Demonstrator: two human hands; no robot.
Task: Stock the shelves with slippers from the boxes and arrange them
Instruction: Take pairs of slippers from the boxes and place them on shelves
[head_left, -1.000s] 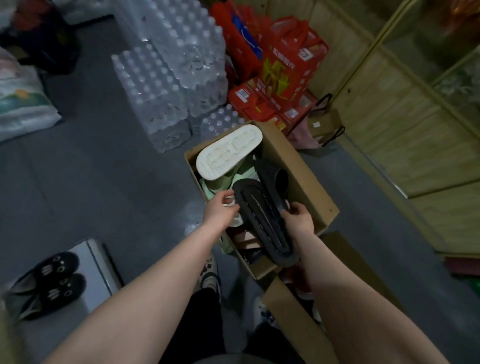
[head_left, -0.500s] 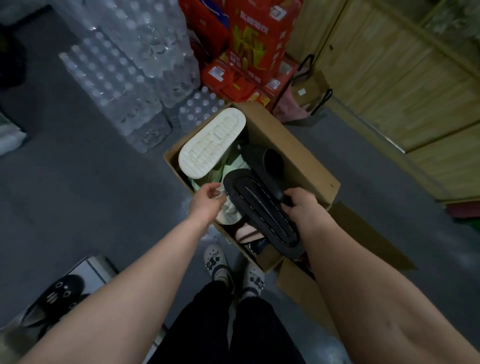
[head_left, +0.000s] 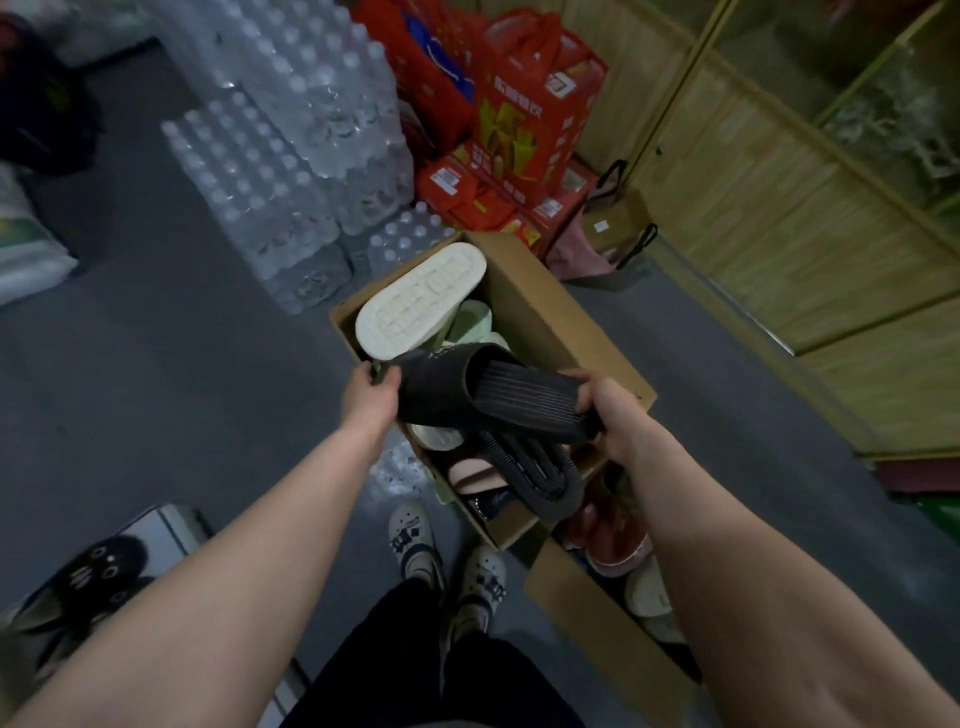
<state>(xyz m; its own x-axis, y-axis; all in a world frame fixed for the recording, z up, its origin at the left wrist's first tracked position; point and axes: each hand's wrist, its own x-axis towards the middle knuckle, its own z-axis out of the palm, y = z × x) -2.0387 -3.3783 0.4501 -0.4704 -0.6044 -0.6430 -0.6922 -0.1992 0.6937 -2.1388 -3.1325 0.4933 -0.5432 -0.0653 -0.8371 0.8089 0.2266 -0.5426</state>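
Observation:
A black slipper (head_left: 483, 397) with a ribbed footbed hangs sideways above the open cardboard box (head_left: 550, 317). My right hand (head_left: 610, 415) grips its heel end. My left hand (head_left: 371, 395) holds its toe end, fingers curled at the strap. Below it in the box lies a second black slipper (head_left: 535, 470), sole up. A cream slipper (head_left: 418, 301) stands sole up at the box's far corner, with pale green and pink slippers beneath.
A second cardboard box (head_left: 592, 618) with red and white slippers sits by my right arm. Stacked packs of water bottles (head_left: 280, 156) and red cartons (head_left: 524, 119) stand behind. Wooden shelving (head_left: 810, 223) lines the right. Black cat-face slippers (head_left: 98, 577) lie at the lower left.
My hands have lifted one black slipper out of the box and turned it sideways; my left hand moved from the pale slippers to its toe end. The other black slipper stays in the box.

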